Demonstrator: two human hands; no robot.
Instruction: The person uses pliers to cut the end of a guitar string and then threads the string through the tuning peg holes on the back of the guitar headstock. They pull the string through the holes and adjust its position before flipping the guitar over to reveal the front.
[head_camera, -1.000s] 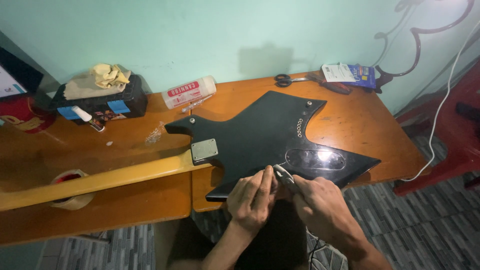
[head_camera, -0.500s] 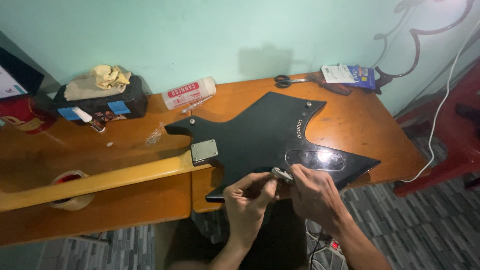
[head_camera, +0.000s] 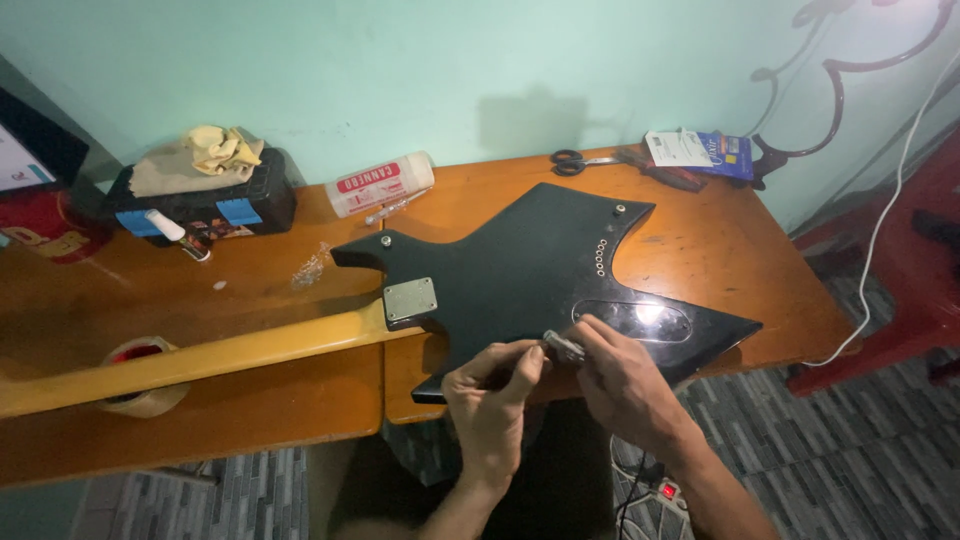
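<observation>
Hands meet at the bench's near edge in the head view, over the lower rim of a black angular guitar body that lies face down on the orange wooden bench. The left hand has its fingertips drawn together, pinching toward a small grey metal part. The right hand grips that same part between thumb and forefinger. The part sits just above the body's near edge, beside a glossy oval cover plate; whether it touches the body I cannot tell. Lying flat probably keeps the body steady and its back open to both hands. The pale yellow neck runs off toward the bench's left end, joined at a silver square plate.

Toward the far edge lie a white tube, black-handled scissors and a blue-and-white packet; a black case topped with a yellowish cloth stands at the far left. A tape roll rests under the neck.

Compared with a second ago, the hands sit slightly higher on the body, and the part shows more clearly between them. Everything else is unmoved.
</observation>
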